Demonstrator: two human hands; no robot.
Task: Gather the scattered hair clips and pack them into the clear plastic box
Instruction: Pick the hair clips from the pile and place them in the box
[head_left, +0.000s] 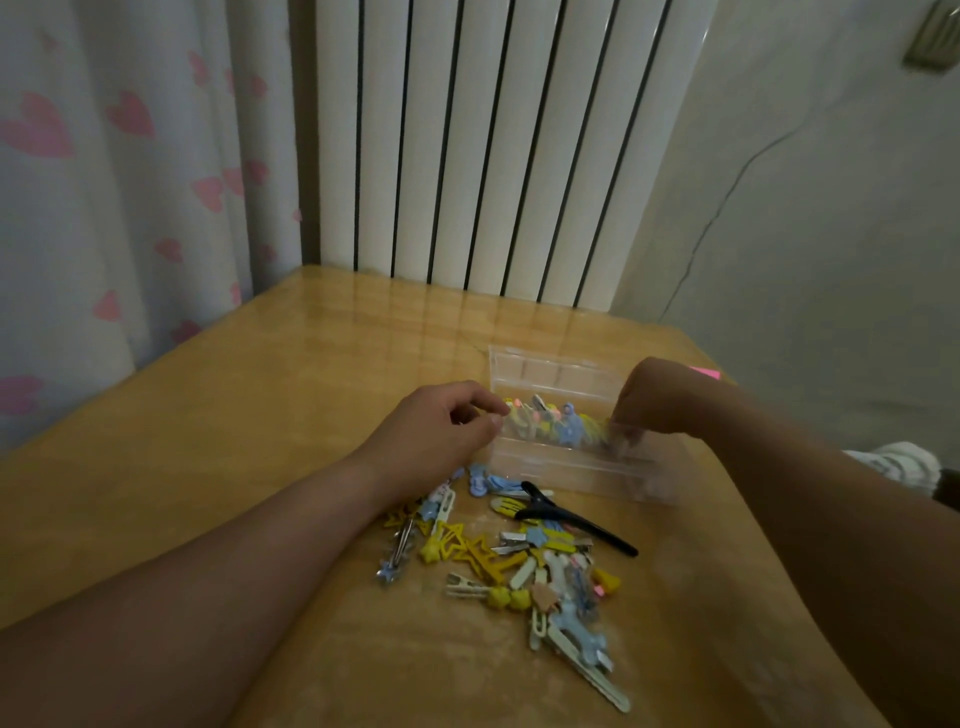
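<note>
Clear plastic box (566, 467): lid up, on the tabletop (260, 415) ahead of me, between my hands; some coloured clips (550, 423) already inside.
My left hand (441, 423): fingers curled, thumb and forefinger pinching the box's left end.
My right hand (662, 397): fingers (621, 439) curled down, gripping the box's right end.
Scattered hair clips (519, 566): loose pile of yellow, blue and cream, just nearer me than the box.
Black clip (576, 519): lying on the pile, near the box's front wall.

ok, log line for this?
left hand: at clear box left end | right hand: fingers in box | box: holds clips | clip pile: loose on table
</note>
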